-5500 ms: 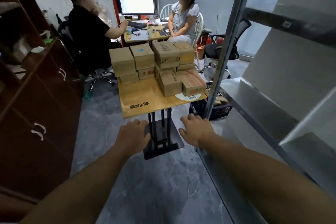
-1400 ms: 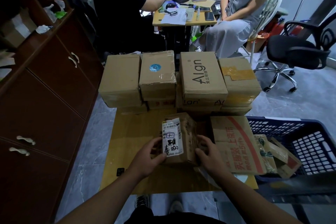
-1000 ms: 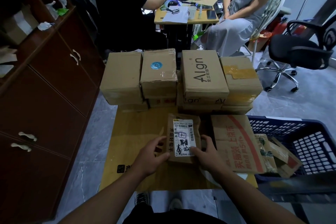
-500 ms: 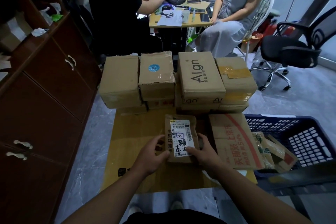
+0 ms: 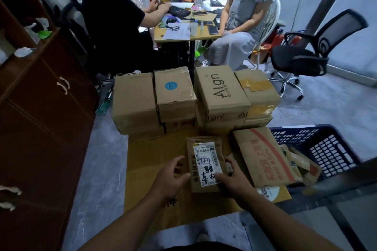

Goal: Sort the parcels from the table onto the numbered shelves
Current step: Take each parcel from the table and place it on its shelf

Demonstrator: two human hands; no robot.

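Observation:
A small brown cardboard parcel (image 5: 204, 161) with a white shipping label and black handwriting faces up over the wooden table (image 5: 151, 161). My left hand (image 5: 173, 177) grips its left edge and my right hand (image 5: 232, 177) grips its right edge, thumb on the label. Beside it to the right lies a flat parcel with red print (image 5: 263, 155). Behind stand stacked cardboard parcels: a plain one (image 5: 133, 102), one with a blue sticker (image 5: 173, 91), an "Align" box (image 5: 221, 89) and a yellow-taped one (image 5: 257, 89).
A dark wooden cabinet (image 5: 40, 120) runs along the left. A blue plastic crate (image 5: 326, 146) with flattened packets sits right of the table. Two seated people work at a desk (image 5: 183, 34) behind the stack. A black office chair (image 5: 306, 55) stands at the right.
I walked up to the table and took the small parcel in both hands. It was turned from its side to label-up and has stayed almost still since.

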